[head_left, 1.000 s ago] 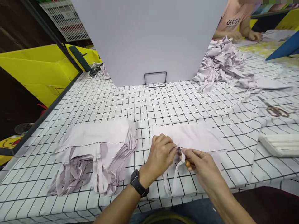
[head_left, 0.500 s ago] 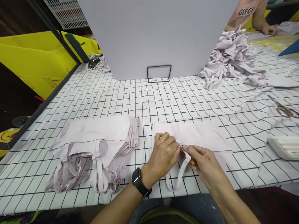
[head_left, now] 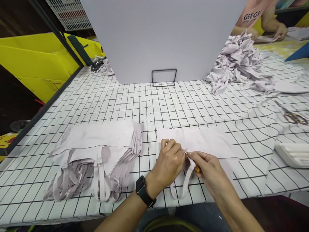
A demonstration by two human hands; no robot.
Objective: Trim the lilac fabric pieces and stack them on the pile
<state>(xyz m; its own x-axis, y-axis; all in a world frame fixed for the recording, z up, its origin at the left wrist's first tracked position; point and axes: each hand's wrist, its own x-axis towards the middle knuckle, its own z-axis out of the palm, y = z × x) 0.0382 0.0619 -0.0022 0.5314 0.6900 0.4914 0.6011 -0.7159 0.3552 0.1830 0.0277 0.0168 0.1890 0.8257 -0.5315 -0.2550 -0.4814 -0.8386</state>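
Note:
A pale pink garment piece (head_left: 200, 137) lies flat on the table in front of me. Its narrow strap (head_left: 187, 180) hangs in a loop toward the table's front edge. My left hand (head_left: 170, 159), with a black watch at the wrist, is closed in a pinch on the strap's upper end. From the other side my right hand (head_left: 205, 164) pinches the same strap, fingertips almost touching the left ones. Under the right fingers shows a small orange-gold object (head_left: 198, 170), mostly hidden, perhaps a handle. To the left rests a neat stack of similar strapped garments (head_left: 96, 138).
A large grey board (head_left: 159, 38) stands at the back behind a black wire stand (head_left: 164, 78). Heaped fabric (head_left: 238, 61), scissors (head_left: 293, 116) and a white tray (head_left: 293, 154) are on the right. A co-worker's hands (head_left: 280, 32) handle cloth at far right.
Both my hands keep their pinch at the strap with hardly any movement. The view has shifted slightly. At far right, the co-worker's hands have moved and now hold cloth.

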